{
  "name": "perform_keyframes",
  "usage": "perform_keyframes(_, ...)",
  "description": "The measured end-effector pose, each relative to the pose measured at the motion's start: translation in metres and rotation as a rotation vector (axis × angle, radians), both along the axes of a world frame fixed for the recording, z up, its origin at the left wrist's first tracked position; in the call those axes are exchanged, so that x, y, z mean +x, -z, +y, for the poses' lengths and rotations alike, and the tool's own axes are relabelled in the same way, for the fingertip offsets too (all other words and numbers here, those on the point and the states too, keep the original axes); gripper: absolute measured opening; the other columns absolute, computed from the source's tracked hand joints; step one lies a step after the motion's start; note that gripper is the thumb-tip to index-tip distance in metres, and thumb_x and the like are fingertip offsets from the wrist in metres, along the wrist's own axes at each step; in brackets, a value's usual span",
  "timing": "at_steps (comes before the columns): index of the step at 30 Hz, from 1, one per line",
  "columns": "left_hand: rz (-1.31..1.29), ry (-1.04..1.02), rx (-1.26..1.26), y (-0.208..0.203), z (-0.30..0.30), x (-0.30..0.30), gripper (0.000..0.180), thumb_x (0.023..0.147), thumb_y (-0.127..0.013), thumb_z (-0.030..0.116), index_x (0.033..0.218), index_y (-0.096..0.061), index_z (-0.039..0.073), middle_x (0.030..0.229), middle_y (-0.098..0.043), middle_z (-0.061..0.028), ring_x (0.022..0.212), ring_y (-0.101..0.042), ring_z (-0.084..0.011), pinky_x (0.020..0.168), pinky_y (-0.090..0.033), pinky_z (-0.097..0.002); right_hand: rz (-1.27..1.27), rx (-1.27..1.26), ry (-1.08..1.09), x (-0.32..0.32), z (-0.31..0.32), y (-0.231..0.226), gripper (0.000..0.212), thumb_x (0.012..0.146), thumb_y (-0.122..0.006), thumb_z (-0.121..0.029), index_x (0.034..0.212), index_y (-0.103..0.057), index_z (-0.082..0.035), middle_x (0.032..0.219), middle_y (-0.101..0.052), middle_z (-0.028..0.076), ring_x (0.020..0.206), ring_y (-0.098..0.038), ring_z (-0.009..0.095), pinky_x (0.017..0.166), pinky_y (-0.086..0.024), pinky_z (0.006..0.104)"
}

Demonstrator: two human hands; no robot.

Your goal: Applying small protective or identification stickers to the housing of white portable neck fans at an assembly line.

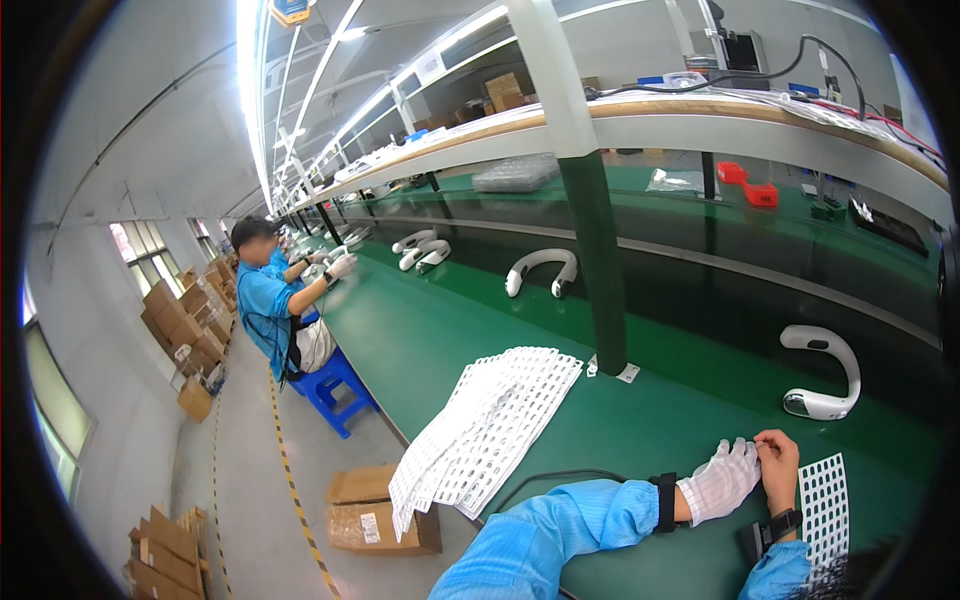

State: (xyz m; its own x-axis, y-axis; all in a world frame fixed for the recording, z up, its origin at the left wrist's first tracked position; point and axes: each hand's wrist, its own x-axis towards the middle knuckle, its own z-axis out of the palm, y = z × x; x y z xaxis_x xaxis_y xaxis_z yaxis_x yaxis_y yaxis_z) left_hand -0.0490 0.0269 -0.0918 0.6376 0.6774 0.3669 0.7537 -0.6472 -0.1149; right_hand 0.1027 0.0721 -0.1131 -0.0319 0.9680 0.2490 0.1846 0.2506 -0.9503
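gloved left hand (pixel 722 484) and bare right hand (pixel 778 468) meet, fingers curled; cannot tell if anything is held. right hand swinging outward could drag the white sheet (pixel 825 505).

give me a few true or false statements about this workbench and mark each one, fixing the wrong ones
1. The left grip wears a white glove. True.
2. The right grip wears one too. False: the right grip is bare.
3. A patterned white sheet lies beside the right forearm. True.
4. The co-worker's stool is red. False: the stool is blue.
5. The nearest curved white device lies right of the post. True.
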Motion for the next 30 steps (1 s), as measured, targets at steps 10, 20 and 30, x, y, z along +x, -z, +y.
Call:
perform_keyframes(10, 0.107, -0.014, -0.027, 0.002, -0.005, -0.003, 0.042, 0.085, -0.054, 0.021, 0.112, -0.062, -0.009, 0.122, -0.056, -0.0343, 0.116, -0.055, -0.0434, 0.094, -0.047, -0.0515, -0.049, -0.006, -0.063, -0.006, -0.008, -0.008, 0.009, 0.089, -0.057, -0.001, 0.088, -0.065, 0.003, 0.076, -0.062, 0.002, 0.067, -0.055, 0.007, 0.060, -0.044, 0.0219)
perform_keyframes(20, 0.105, 0.007, -0.024, 0.005, -0.004, -0.004, 0.043, 0.085, -0.054, 0.022, 0.112, -0.062, -0.010, 0.122, -0.056, -0.0344, 0.116, -0.055, -0.0441, 0.094, -0.046, -0.0533, -0.088, -0.014, -0.039, -0.006, -0.004, 0.002, 0.012, 0.091, -0.058, -0.007, 0.086, -0.062, 0.003, 0.073, -0.063, 0.003, 0.065, -0.054, 0.007, 0.058, -0.042, 0.0225)
perform_keyframes(30, 0.078, 0.003, -0.015, 0.006, -0.004, -0.003, 0.043, 0.085, -0.052, 0.023, 0.112, -0.062, -0.010, 0.123, -0.055, -0.0346, 0.116, -0.054, -0.0444, 0.095, -0.046, -0.0538, -0.155, 0.000, -0.009, -0.008, -0.006, -0.006, 0.019, 0.094, -0.060, -0.011, 0.081, -0.059, 0.003, 0.062, -0.056, 0.000, 0.056, -0.048, 0.006, 0.051, -0.038, 0.0245)
